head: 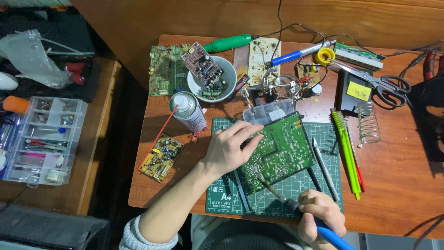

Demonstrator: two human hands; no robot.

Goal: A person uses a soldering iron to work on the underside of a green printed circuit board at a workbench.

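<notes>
Nearest the camera, the right hand [321, 214] is closed in a fist-like grip around a blue-handled soldering iron [303, 213], whose tip reaches up and to the left onto the lower edge of a green circuit board [277, 153]. That board lies solder side up on a green cutting mat [323, 185], which sits on the wooden surface [397, 171].

The left hand [227, 147] rests flat on the board's left edge, fingers [240, 132] spread loosely and curled over its top corner, pinning it down without fully enclosing it.

Just right of the right hand lie green and red pens [349, 153]. Left of the left hand sits a small yellow circuit board [161, 157]. Beyond the left hand stands a spray can [187, 110] with a red straw, then a white bowl [227, 90] holding another board. Farther off to the right lie scissors [381, 83].
</notes>
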